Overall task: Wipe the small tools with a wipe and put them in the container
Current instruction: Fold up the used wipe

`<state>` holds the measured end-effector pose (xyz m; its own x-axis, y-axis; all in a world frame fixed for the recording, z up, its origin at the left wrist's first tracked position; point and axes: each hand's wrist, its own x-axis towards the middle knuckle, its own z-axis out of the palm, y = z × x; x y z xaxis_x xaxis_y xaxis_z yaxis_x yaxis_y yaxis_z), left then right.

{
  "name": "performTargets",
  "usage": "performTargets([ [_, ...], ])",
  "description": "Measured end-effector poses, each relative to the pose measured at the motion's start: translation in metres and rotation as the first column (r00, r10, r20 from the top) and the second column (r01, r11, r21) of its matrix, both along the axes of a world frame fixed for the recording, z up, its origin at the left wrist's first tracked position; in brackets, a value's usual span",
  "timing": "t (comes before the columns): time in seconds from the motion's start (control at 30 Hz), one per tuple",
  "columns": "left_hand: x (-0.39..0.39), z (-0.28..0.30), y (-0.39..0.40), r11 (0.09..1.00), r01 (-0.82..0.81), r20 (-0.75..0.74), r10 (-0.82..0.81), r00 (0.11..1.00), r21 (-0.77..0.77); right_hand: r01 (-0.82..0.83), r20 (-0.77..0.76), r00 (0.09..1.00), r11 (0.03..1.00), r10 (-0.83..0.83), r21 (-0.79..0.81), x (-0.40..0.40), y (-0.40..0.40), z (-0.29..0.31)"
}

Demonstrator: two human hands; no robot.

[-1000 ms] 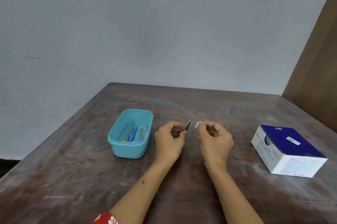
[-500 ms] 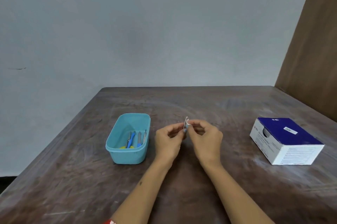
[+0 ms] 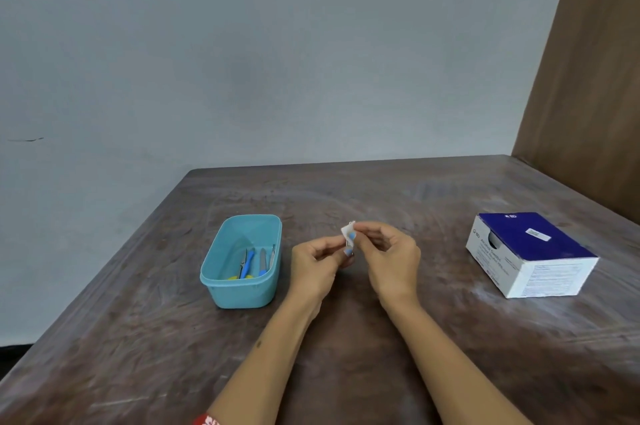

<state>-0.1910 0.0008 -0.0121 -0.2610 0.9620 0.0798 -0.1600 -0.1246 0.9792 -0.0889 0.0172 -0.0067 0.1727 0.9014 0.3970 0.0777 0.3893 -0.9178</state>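
We see both hands raised a little above the middle of the brown table (image 3: 381,372), meeting over a small tool. The left hand (image 3: 317,267) pinches the tool's lower end between thumb and fingers, and the right hand (image 3: 389,260) pinches a small white wipe (image 3: 347,230) folded around the upper part. The small tool (image 3: 349,244) is almost hidden: we make out only a thin grey sliver between the hands, too small to tell its kind. Left of the hands, near but apart, stands the light-blue container (image 3: 242,293), a rounded rectangular tub holding several slim tools (image 3: 258,262) with blue, grey and yellow parts, lying lengthwise. Well to the right sits a blue-topped white box (image 3: 530,253).
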Motion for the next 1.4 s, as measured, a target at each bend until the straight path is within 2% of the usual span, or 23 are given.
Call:
performTargets([
  [0.1,0.0027,-0.0001,-0.0030,0.999,0.034,0.015,-0.034,0.999,-0.002,0.002,-0.096,0.995,1.000,-0.004,-0.020,0.0016,-0.0003,0.0025],
  [0.23,0.0013,0.0025,-0.0043,1.000,0.000,0.041,0.000,0.999,-0.013,-0.054,-0.054,0.997,0.995,0.049,-0.088,0.0014,-0.0009,0.0025],
  [0.4,-0.0017,0.0028,-0.0019,0.999,-0.013,0.094,0.017,0.995,-0.049,-0.116,-0.205,0.975,0.986,0.090,-0.119,0.0014,-0.0014,0.0055],
  [0.53,0.0009,0.0036,-0.0022,0.997,0.058,0.145,-0.049,0.988,-0.060,-0.109,-0.299,0.951,0.991,0.082,-0.076,0.0022,-0.0010,0.0086],
  [0.77,-0.0015,0.0034,-0.0027,1.000,-0.002,0.137,0.001,0.991,0.007,-0.207,-0.227,0.958,0.971,0.177,-0.118,0.0012,0.0032,0.0001],
  [0.97,0.0026,0.0041,-0.0054,0.999,0.047,0.111,-0.047,0.993,0.003,-0.166,-0.274,0.953,0.980,0.131,-0.110,0.0030,0.0028,0.0035],
  [1.17,0.0011,0.0053,-0.0054,0.999,-0.029,0.096,0.026,0.995,0.030,-0.204,-0.225,0.959,0.971,0.173,-0.123,0.0005,0.0020,0.0023],
  [1.4,0.0044,0.0036,-0.0069,1.000,0.027,0.097,-0.028,0.995,0.005,-0.161,-0.246,0.960,0.981,0.130,-0.108,0.0023,0.0028,0.0055],
])
